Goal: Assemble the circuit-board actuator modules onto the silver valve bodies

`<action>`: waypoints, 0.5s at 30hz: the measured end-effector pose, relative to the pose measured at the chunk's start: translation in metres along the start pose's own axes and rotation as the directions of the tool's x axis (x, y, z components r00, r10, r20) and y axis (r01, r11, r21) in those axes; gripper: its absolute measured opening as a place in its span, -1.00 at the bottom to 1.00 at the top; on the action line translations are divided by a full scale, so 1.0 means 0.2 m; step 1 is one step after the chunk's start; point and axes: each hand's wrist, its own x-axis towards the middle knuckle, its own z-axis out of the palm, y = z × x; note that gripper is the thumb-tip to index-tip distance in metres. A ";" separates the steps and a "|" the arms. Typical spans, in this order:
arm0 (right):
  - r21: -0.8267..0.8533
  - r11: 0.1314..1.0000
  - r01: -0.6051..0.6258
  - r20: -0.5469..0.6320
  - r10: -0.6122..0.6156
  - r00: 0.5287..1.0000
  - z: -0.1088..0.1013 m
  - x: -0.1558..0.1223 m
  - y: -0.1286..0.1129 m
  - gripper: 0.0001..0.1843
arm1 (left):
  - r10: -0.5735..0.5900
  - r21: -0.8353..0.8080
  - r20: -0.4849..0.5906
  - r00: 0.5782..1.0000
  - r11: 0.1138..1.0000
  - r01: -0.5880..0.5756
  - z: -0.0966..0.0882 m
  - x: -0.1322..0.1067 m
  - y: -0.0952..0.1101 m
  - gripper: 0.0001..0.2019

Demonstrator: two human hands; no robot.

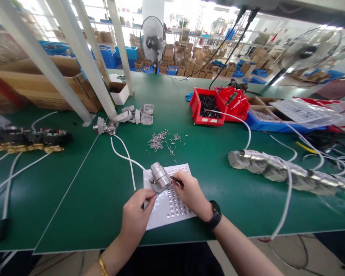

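My left hand pinches the flat base of a small silver metal valve that has a white cable running off to the upper left. My right hand is closed on a thin dark tool whose tip touches the valve. Both hands hover over a white sheet covered with rows of small clear dots, lying on the green table. A black watch sits on my right wrist.
A scatter of small screws lies beyond the sheet. A row of finished silver valves with white cables lies at the right. Red bins stand behind, grey plastic parts near a white post, brass valves at the left.
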 end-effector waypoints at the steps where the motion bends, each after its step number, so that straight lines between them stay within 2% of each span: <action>1: -0.019 1.000 0.008 0.004 -0.008 1.000 0.00 0.00 0.01 -0.82 | 0.086 0.059 0.011 0.996 0.995 -0.086 0.01 0.00 -0.01 -0.85; 4: -0.009 1.000 0.024 0.019 -0.024 1.000 0.00 0.00 0.02 -0.73 | 0.268 0.177 0.029 0.963 0.947 -0.269 0.01 0.02 -0.02 -0.81; 6: 0.025 0.999 0.029 0.022 -0.030 0.999 0.00 0.00 0.03 -0.71 | 0.285 0.218 0.052 0.957 0.932 -0.290 0.01 0.03 -0.01 -0.78; 8: 0.040 0.999 0.012 0.005 -0.013 1.000 0.00 -0.01 0.05 -0.72 | 0.190 0.231 0.092 0.977 0.951 -0.207 0.01 0.05 -0.01 -0.75; 10: 0.048 0.999 -0.018 -0.020 0.019 1.000 0.01 -0.02 0.06 -0.71 | 0.020 0.229 0.157 0.987 0.972 -0.057 0.01 0.07 -0.02 -0.73; 13: 0.065 0.998 -0.027 0.005 0.026 1.000 -0.01 -0.04 0.06 -0.68 | -0.249 0.255 0.261 0.933 0.950 0.182 0.02 0.09 -0.08 -0.70; 15: 0.023 1.000 -0.001 0.041 0.000 0.999 -0.04 -0.05 0.05 -0.70 | -0.362 0.270 0.256 0.896 0.917 0.293 0.03 0.09 -0.13 -0.68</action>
